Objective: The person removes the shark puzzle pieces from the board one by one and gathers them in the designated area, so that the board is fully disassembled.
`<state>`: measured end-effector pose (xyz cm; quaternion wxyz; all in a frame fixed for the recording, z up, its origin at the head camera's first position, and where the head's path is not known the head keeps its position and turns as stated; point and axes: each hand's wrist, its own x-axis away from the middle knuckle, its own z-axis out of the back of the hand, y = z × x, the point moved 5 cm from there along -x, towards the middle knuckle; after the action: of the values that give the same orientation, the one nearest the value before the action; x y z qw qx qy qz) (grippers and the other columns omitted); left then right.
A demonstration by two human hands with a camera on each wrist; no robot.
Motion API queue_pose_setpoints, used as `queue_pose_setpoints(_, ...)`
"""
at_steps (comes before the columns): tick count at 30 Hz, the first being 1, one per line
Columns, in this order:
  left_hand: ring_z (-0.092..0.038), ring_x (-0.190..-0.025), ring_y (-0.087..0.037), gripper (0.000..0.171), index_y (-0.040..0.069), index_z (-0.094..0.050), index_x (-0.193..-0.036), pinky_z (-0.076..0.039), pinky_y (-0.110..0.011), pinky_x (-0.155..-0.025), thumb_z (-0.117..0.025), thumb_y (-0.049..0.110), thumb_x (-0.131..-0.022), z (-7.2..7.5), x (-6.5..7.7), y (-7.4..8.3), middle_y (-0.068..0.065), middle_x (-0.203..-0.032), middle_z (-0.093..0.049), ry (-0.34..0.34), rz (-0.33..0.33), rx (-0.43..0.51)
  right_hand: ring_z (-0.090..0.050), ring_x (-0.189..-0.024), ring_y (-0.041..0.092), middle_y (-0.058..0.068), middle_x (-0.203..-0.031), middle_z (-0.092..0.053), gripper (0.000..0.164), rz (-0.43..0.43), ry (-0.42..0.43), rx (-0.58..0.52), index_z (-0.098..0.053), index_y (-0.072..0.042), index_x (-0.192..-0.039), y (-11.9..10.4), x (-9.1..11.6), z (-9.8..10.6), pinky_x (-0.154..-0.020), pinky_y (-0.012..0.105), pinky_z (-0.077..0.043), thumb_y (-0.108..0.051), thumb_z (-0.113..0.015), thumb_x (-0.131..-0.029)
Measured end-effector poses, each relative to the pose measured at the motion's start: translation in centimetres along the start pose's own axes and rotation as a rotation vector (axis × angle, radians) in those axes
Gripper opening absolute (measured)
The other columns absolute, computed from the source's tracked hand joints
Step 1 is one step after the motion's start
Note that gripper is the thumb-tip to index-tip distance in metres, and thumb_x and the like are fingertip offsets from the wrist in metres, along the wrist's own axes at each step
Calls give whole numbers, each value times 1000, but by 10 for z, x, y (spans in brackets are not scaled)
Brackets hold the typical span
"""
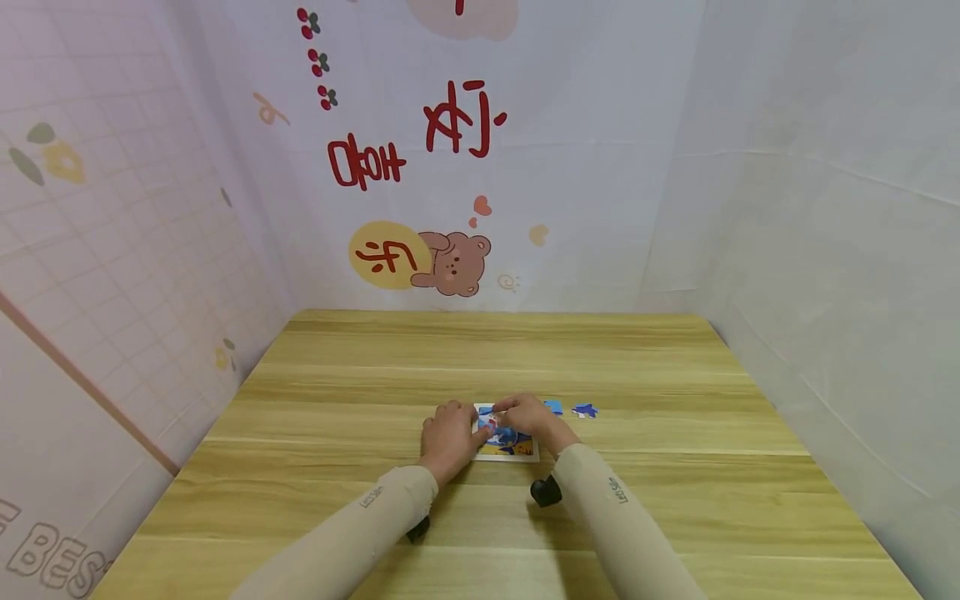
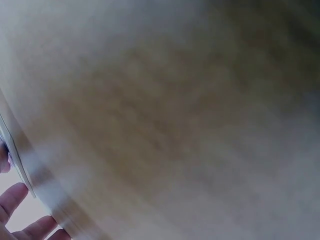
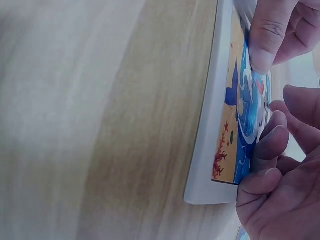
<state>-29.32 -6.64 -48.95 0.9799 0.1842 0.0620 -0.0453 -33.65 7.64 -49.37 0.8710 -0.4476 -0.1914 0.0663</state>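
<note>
A small jigsaw puzzle (image 3: pixel 245 110) with a sea picture in a white frame (image 3: pixel 202 165) lies on the table in front of me. My left hand (image 1: pixel 448 437) is at the frame's left side, its thumb reaching over the border onto the picture. In the left wrist view, spread fingers (image 2: pixel 37 229) lie by the frame's edge. Over the upper right part of the picture is my right hand (image 1: pixel 527 414). Its bent fingers (image 3: pixel 272 142) rest on the puzzle at the far side, and I cannot tell whether a piece is between its fingertips.
Just right of the frame lie loose puzzle pieces, a light blue one (image 1: pixel 554 407) partly behind the right hand and a dark blue and white one (image 1: pixel 585 411) farther right. The wood-grain table (image 1: pixel 360 358) reaches back to a white printed cloth wall (image 1: pixel 585 183).
</note>
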Motion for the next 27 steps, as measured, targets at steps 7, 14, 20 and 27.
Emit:
queue_pose_setpoints(7,-58,-92,-28,32,13,-68,-96,-46,-48,-74,-74,44,-88,2,2,1,-4,-91,-60,0,-8,-2,-53,-123,38,17,-124,-64,33,-14,-5,1,-68,-3,-124,-1,1,1,-105,54,-37,-12,-61,-93)
queue_pose_setpoints(14,-58,-91,-28,32,14,-67,-94,-45,-48,-74,-73,44,-88,2,3,1,-4,-90,-59,8,-11,-7,-48,-128,40,19,-140,-53,35,-21,-33,-86,-67,-7,-127,1,3,2,-106,57,-34,-12,-61,-93)
queue_pose_setpoints(20,-58,-92,-28,32,14,-67,-95,-46,-48,-74,-73,44,-88,2,3,0,-4,-91,-60,4,-7,-11,-53,-123,37,17,-131,-60,33,59,34,-10,-69,-3,-123,-2,1,-2,-102,54,-41,-8,-60,-92)
queue_pose_setpoints(27,-58,-94,-28,33,13,-69,-98,-45,-49,-76,-73,45,-88,1,2,0,-5,-94,-60,-4,9,2,-53,-123,37,18,-131,-61,31,36,96,6,-70,-1,-121,0,0,-3,-101,53,-42,-8,-58,-93)
